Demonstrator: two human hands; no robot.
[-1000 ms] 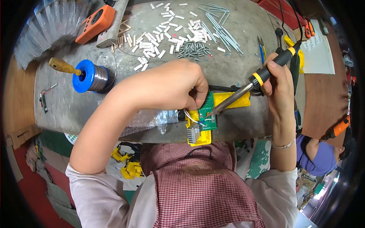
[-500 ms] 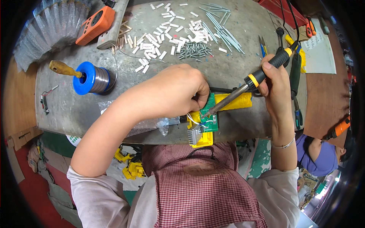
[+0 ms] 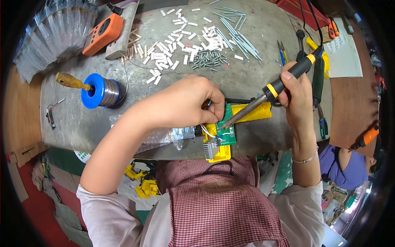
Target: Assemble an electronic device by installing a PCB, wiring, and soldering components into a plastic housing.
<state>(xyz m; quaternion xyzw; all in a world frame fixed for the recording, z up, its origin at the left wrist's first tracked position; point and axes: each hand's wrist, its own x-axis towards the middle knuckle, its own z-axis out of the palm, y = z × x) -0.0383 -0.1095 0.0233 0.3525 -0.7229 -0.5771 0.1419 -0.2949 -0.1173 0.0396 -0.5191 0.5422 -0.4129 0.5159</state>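
Observation:
My right hand (image 3: 297, 88) grips the black handle of a soldering iron (image 3: 273, 86) with yellow rings. Its metal shaft slants down to the left, and the tip meets or hovers just over a green circuit board (image 3: 227, 138). Fingers bent together, my left hand (image 3: 201, 101) pinches at the board's upper left edge; a small dark bit shows between the fingers, too little to name. The board lies over a yellow plastic housing (image 3: 251, 113). White wires (image 3: 209, 131) run at its left side, above a grey finned heat sink (image 3: 210, 150).
A blue spool of solder wire (image 3: 92, 91) with a wooden-handled tool stands at left. White pieces (image 3: 164, 53), screws (image 3: 205, 59) and long metal rods (image 3: 238, 35) lie at the back. Clear plastic bags (image 3: 160, 138) lie under my left forearm. Pliers (image 3: 282, 52) lie at right.
My left fingers have shifted and parted slightly, so a small dark bit shows between them. The iron tip stays at nearly the same place by the board. The whole view has shifted slightly.

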